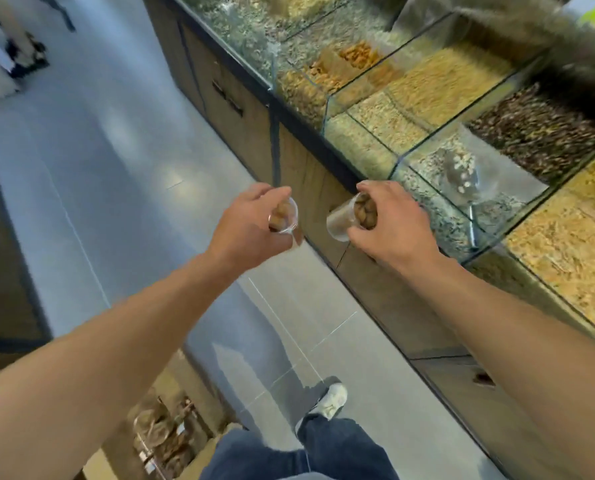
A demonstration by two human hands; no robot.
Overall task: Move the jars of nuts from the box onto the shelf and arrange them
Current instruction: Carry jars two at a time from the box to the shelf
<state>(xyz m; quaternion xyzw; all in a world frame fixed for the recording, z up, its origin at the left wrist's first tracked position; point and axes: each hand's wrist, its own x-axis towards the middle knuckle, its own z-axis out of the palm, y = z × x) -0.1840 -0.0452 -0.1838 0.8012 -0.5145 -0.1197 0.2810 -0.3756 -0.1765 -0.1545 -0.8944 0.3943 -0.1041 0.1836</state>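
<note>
My left hand (pixel 247 225) grips a small clear jar of brown nuts (pixel 285 216) from above, held out over the grey floor. My right hand (pixel 389 220) holds a second clear jar of nuts (pixel 344 218), tilted on its side, close to the wooden front of the counter. The two jars are about a hand's width apart and do not touch. A cardboard box (pixel 164 441) with several more jars stands on the floor at the bottom left, partly hidden by my left forearm. No shelf can be made out in this view.
A long wooden counter (pixel 309 174) runs along the right, topped with glass bins (pixel 410 109) of nuts and seeds; a metal scoop (pixel 462 178) lies in one bin. My foot in a white shoe (pixel 330 400) stands on the tiled floor. Another person's feet (pixel 25 53) are at the far left.
</note>
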